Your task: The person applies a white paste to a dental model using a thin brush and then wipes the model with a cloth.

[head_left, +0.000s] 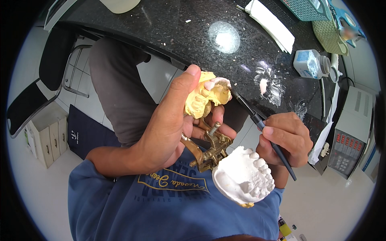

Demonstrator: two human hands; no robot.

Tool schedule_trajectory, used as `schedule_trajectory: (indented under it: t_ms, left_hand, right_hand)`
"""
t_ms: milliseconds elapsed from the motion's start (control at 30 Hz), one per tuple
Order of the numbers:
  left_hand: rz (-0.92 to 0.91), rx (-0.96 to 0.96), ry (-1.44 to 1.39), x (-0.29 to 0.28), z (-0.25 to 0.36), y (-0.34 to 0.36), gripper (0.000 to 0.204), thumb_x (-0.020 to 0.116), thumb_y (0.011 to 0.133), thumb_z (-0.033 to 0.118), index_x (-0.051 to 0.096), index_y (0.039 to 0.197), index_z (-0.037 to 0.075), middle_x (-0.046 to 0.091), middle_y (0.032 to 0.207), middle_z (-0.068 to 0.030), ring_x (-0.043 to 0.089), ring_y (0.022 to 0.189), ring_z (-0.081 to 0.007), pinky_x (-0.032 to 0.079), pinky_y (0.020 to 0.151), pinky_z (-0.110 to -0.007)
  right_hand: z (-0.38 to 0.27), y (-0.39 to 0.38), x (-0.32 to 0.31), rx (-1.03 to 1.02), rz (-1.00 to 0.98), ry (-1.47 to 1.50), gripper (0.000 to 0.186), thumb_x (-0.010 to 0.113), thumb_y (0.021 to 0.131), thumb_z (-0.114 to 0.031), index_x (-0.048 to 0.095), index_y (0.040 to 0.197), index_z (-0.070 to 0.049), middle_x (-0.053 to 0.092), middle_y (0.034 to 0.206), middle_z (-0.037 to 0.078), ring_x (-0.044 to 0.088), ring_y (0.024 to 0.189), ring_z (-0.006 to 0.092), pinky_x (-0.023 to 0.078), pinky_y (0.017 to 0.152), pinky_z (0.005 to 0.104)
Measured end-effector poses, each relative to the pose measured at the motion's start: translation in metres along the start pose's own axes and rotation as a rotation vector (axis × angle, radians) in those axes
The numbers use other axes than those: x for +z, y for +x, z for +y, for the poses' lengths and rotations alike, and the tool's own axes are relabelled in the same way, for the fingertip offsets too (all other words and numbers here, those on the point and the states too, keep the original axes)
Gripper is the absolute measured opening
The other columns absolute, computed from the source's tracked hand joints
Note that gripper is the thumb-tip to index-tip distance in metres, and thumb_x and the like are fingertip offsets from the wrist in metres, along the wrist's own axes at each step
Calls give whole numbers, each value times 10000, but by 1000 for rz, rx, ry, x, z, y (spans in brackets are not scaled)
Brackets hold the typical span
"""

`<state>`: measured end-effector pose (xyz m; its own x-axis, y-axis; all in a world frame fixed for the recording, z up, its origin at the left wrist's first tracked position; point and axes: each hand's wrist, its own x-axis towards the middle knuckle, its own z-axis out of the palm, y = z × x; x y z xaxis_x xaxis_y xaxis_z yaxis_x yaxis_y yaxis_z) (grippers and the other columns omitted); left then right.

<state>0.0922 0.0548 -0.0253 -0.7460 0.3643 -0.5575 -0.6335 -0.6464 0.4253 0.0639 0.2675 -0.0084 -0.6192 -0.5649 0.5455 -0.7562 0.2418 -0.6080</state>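
Observation:
My left hand [165, 124] is closed around a yellow dental cast [196, 102] and its brass articulator [215, 146], with the thumb along the cast's side. Whitish tooth-shaped material [219, 82] sits on the cast's upper edge. Below, the articulator's other arm carries a white dental cast [243, 176], swung open with its teeth showing. My right hand [287, 138] pinches a slim black brush [257, 119] like a pen. The brush's tip is at the right edge of the whitish material; whether it touches is too small to tell.
On the dark speckled counter [177, 36] lie a white powdery smear [273, 86] with a pinkish lump [263, 86], a folded white cloth [271, 26] and a bottle [307, 63]. Baskets [307, 10] stand far right, near a grey machine [350, 128]. A black chair [58, 56] is at left.

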Motion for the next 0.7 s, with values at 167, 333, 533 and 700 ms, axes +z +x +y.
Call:
schedule_trajectory:
  t_ms: [167,333,533,700]
  left_hand:
    - [-3,-5,9,0,0,0,611,232,970,554,554,1057,42,546,717,-95,675,756,-347,544,657,-382]
    - [3,0,7,-1,0,0,640,230,970,556,565,1056,17,547,720,-93,677,764,-343,545,647,-374]
    - [-4,-19,-22,-1,0,-1,669,222,970,553,566,1076,-10,548,723,-91,680,773,-341,548,637,-363]
    - [-3,-23,-4,-1,0,-1,681,209,969,558,563,1084,-13,544,725,-92,681,777,-340,547,626,-354]
  right_hand:
    - [9,-2,4,-130,29,-39,227,674,693,44,597,906,36,608,697,139,582,534,202,448,457,266]
    - [6,-1,3,-130,37,-45,223,670,702,38,596,913,38,610,705,143,587,536,205,453,461,264]
    - [-1,-2,-1,20,19,-9,362,776,634,70,638,957,-14,635,760,105,646,661,219,542,563,299]
    - [0,-1,1,17,40,-11,347,777,643,58,640,952,-19,636,755,110,641,649,215,535,546,292]
